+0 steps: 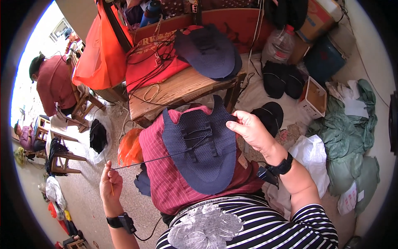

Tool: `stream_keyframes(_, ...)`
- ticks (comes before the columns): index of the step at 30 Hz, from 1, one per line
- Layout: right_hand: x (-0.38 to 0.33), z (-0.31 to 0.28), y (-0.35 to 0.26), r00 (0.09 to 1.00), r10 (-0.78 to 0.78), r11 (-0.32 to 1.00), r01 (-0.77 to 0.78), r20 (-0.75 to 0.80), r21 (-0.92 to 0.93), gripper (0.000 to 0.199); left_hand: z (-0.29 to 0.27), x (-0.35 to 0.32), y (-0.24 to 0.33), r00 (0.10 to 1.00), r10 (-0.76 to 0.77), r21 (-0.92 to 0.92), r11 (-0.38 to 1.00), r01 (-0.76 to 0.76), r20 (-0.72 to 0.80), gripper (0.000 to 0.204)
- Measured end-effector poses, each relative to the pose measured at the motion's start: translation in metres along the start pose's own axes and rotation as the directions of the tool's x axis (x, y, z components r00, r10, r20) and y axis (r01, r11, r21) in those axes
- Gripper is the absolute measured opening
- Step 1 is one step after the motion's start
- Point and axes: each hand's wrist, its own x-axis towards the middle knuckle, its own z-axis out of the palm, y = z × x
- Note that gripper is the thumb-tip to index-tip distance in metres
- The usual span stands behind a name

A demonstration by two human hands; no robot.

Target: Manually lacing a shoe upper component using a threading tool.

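Observation:
A dark blue knit shoe upper [209, 170] lies spread over my lap on a red striped cloth [159, 174]. Dark lace crosses between its two rows of loops. My right hand [252, 129] pinches the upper's edge at its upper right. Off to the left, my left hand [111, 184] is closed around the end of the shoelace [143, 163], which runs taut back to the loops. A thin orange-yellow stick [112, 190] pokes out below the left fingers; its kind cannot be made out.
A wooden bench [166, 92] ahead bears more blue uppers [209, 52] and a red bag [153, 68]. An orange bag [101, 45] hangs at its left. Black shoe pieces [282, 79], a white basket [314, 98] and green sacking [348, 128] lie right. People [54, 89] sit far left.

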Motion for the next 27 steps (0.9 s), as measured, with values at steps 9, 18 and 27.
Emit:
stream_keyframes(9, -0.019, 0.043, -0.030, 0.682, -0.681, 0.331, 0.613, 0.267, -0.718, 0.040, 0.022, -0.004, -0.003, 0.990, -0.104, -0.276, 0.953, 0.128, 0.100, 0.026)
stream_keyframes(18, -0.024, 0.052, -0.011, 0.646, -0.685, 0.374, 0.708, 0.336, -0.599, 0.026, 0.033, -0.010, 0.007, 0.970, 0.014, -0.604, 0.785, 0.139, 0.241, 0.041)
stream_keyframes(27, -0.035, 0.054, 0.003, 0.779, -0.597, 0.596, 0.591, 0.191, -0.544, 0.023, 0.132, -0.049, -0.069, 0.968, -0.070, 0.374, 0.927, -0.027, 0.242, 0.028)
